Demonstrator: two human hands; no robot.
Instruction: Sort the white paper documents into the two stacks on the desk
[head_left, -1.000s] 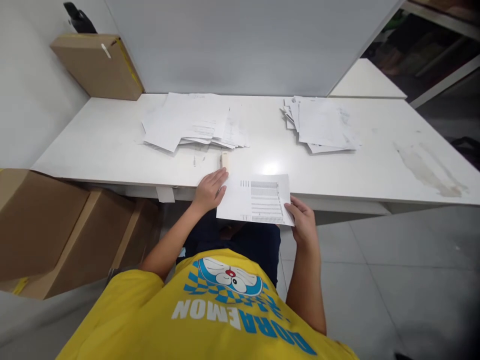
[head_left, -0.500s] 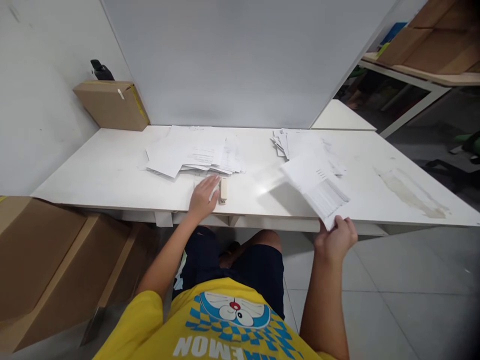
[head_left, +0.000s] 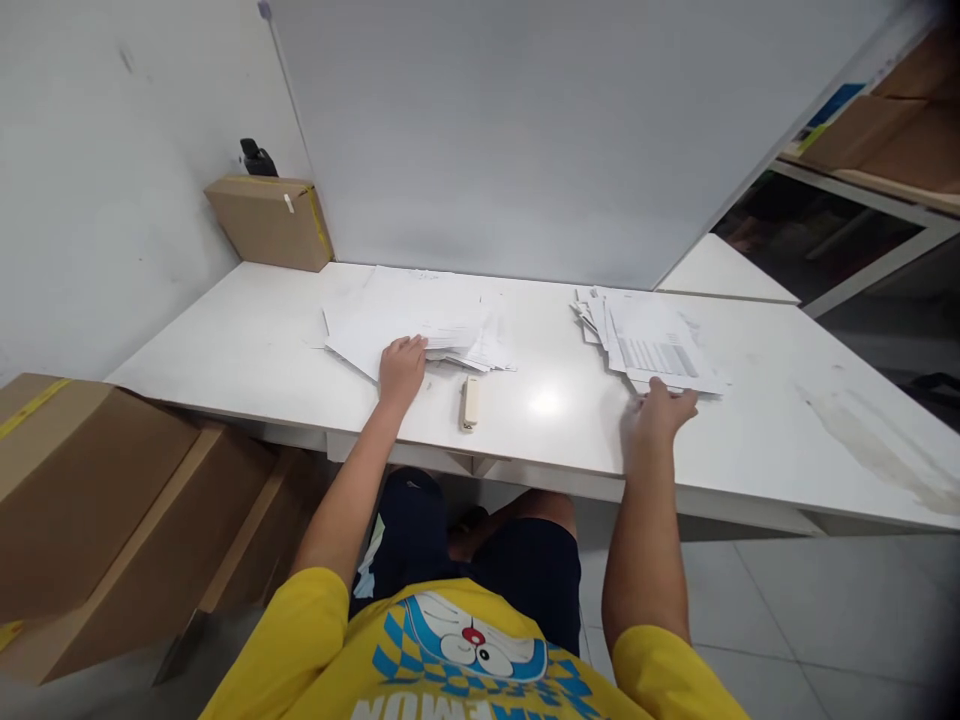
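On the white table lies a loose pile of paper sheets (head_left: pixel 360 325), and my left hand (head_left: pixel 403 372) is at its near edge. Its fingers bend over the top sheets, closed on the paper edge, while the thumb is hidden. A cream stapler (head_left: pixel 470 402) rests to the right of that hand, not touched. Farther right, my right hand (head_left: pixel 661 408) pinches the near edge of a printed sheet (head_left: pixel 651 345). This sheet lies over a second paper pile (head_left: pixel 592 318), whose edges stick out unevenly.
The white table (head_left: pixel 540 430) ends at a grey panel (head_left: pixel 480 130) behind. A cardboard box (head_left: pixel 262 225) with a black bottle (head_left: pixel 257 157) behind it stands back left. Large cartons (head_left: pixel 90 490) sit beside the table at left. A brownish stain (head_left: pixel 877 445) marks the right end.
My right hand has moved forward, bringing the printed sheet down onto the right pile. My left hand has gone from beside the stapler to the left pile's edge. The view has shifted slightly.
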